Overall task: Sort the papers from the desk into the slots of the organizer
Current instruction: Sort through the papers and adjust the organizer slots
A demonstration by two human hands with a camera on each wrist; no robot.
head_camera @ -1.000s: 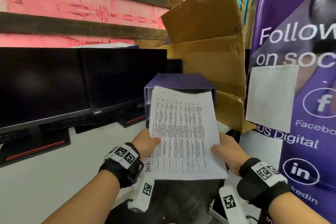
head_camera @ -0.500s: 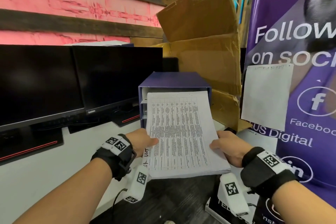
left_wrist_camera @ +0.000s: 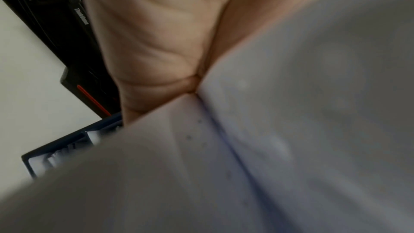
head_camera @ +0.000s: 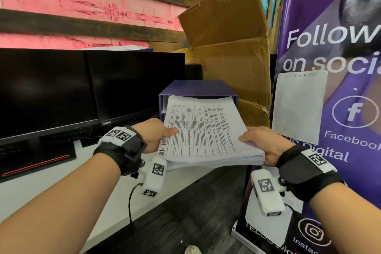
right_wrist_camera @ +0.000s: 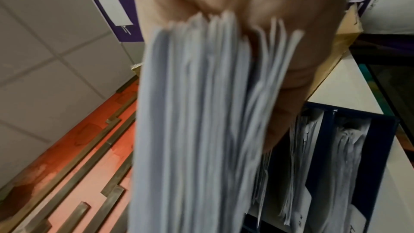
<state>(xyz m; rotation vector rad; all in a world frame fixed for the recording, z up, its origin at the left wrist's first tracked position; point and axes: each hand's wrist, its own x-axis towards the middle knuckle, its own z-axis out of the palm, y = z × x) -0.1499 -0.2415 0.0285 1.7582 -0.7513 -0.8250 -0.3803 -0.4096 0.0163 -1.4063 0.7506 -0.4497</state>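
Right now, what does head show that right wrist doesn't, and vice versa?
Only head: the left hand on the stack's left edge, the printed table on the top sheet, two dark monitors.
Only right wrist: the organizer's lower slots already holding papers, and the stack's sheet edges fanned out.
Both: the right hand gripping the paper stack at the blue organizer, plus the purple banner and cardboard box.

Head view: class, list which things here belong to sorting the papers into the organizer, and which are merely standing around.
Part of the job:
stack of papers
blue organizer
left hand
right hand

Just around:
two black monitors
cardboard box
purple banner
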